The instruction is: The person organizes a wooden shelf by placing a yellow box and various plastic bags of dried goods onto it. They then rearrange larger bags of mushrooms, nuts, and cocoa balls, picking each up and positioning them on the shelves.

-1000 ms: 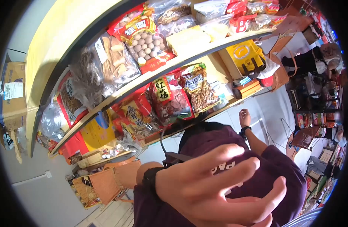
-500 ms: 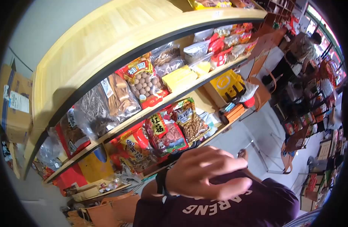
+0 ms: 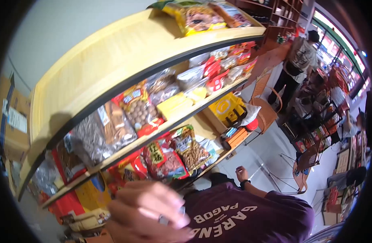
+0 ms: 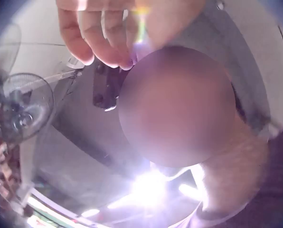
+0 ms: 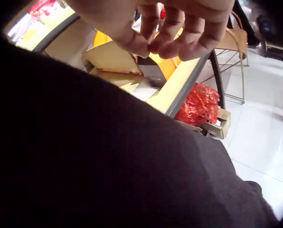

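Large and blurred at the bottom of the head view is my left hand (image 3: 147,212), raised close to the camera with its fingers bent. In the left wrist view, the fingers of that hand (image 4: 101,35) curve beside a dark device (image 4: 103,88); whether they touch it I cannot tell. My right hand (image 3: 242,174) hangs low beside the purple shirt (image 3: 250,210), below the shelf end. The right wrist view shows the right hand (image 5: 179,28) with loosely curled fingers, nothing visible in them, in front of a shelf edge (image 5: 179,88).
A wooden shelf (image 3: 101,69) holds bagged dried goods, including a red bag (image 3: 163,158) and a yellow bag (image 3: 228,109). A rattan chair (image 3: 267,109) stands past its end. Farther back is a person (image 3: 297,60) near crowded racks. A cardboard box (image 3: 16,125) is at left.
The head view has shifted, showing more of the shelf top and the standing person. My left hand has moved toward the lower left of the view. The right hand still hangs low.
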The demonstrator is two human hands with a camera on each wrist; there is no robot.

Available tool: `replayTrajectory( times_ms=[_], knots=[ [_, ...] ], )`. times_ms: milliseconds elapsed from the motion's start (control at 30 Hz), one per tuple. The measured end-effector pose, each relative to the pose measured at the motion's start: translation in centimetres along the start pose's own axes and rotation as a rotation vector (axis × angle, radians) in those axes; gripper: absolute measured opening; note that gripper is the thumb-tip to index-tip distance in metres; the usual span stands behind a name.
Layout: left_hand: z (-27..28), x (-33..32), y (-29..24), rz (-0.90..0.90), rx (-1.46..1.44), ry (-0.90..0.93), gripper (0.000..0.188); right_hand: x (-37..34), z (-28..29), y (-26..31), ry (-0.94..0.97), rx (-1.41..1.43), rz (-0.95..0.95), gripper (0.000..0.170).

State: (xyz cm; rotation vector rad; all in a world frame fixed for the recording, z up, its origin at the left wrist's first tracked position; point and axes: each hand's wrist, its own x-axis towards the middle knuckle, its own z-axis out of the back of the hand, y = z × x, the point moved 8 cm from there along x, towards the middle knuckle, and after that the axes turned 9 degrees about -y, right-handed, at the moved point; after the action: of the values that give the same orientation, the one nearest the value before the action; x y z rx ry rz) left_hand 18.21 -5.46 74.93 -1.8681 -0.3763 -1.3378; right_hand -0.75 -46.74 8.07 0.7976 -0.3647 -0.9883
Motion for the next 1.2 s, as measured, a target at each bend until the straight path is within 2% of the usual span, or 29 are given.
replayTrajectory(
  times_ms=[67, 133, 233, 300, 333, 400, 467, 500, 533, 600, 633, 733, 833, 933, 967, 1067, 1167, 1200],
  knots=[
    [0.8, 0.4, 0.6, 0.073, -0.364, 0.134, 0.028, 1.1, -0.3, 2.7, 0.045, -0.036, 0.073, 0.016],
    [-0.4, 1.0, 0.8, 0.160, -0.274, 0.037, 0.031, 2.8, -0.9, 4.3, 0.091, -0.031, 0.136, 0.017],
    [-2.3, 2.6, 2.3, 0.142, -0.250, 0.195, 0.037, 6.5, -1.8, 4.4, 0.116, -0.027, 0.199, 0.015],
    [-3.3, 3.3, 3.7, 0.170, -0.199, 0.051, 0.011, 9.3, -2.1, 3.8, 0.077, -0.034, 0.222, 0.015],
    [-4.0, 3.4, 4.2, 0.192, -0.171, -0.027, 0.007, 10.2, -1.8, 3.5, 0.066, -0.042, 0.230, 0.015],
    [-5.1, 3.1, 5.5, 0.272, -0.176, -0.208, 0.017, 11.8, -1.0, 4.5, 0.060, 0.008, 0.164, 0.019],
    [-6.1, 2.1, 6.3, 0.364, -0.240, -0.396, 0.015, 13.3, -0.7, 4.5, 0.084, 0.045, 0.126, 0.020],
    [-6.6, 2.6, 6.6, 0.343, -0.258, -0.338, 0.012, 13.6, -0.3, 4.8, 0.068, 0.057, 0.107, 0.017],
    [-7.1, 2.9, 6.9, 0.323, -0.276, -0.280, 0.015, 14.2, -0.4, 4.5, 0.047, 0.092, 0.164, 0.016],
    [-8.3, 4.1, 7.2, 0.133, -0.296, 0.152, 0.045, 15.2, -1.0, 3.2, 0.088, 0.033, 0.121, 0.017],
    [-8.6, 3.9, 6.9, 0.088, -0.181, 0.181, 0.057, 15.5, -1.1, 3.0, 0.084, 0.033, 0.115, 0.017],
    [-10.9, 3.3, 6.6, -0.125, -0.070, 0.188, 0.074, 15.5, -1.3, 2.8, 0.125, 0.051, 0.080, 0.020],
    [-12.6, 4.1, 7.6, -0.065, 0.057, 0.104, 0.084, 16.0, -2.3, 1.8, 0.163, -0.017, 0.076, 0.019],
    [-11.8, 3.8, 7.0, -0.120, 0.108, 0.058, 0.089, 16.7, -3.5, 2.0, 0.180, -0.018, 0.123, 0.017],
    [-11.6, 3.9, 6.9, -0.113, 0.084, 0.093, 0.093, 16.9, -4.2, 1.9, 0.189, 0.006, 0.122, 0.017],
    [-11.2, 3.7, 6.6, -0.141, 0.045, 0.108, 0.092, 16.8, -5.8, 3.6, 0.260, -0.018, 0.142, 0.017],
    [-10.6, 3.9, 5.4, -0.047, 0.138, 0.230, 0.084, 15.5, -8.8, 8.7, 0.540, 0.072, 0.260, 0.021],
    [-9.1, 3.3, 5.5, 0.038, 0.377, -0.038, 0.047, 15.0, -10.1, 10.6, 0.732, 0.214, 0.249, 0.024]
  ],
)
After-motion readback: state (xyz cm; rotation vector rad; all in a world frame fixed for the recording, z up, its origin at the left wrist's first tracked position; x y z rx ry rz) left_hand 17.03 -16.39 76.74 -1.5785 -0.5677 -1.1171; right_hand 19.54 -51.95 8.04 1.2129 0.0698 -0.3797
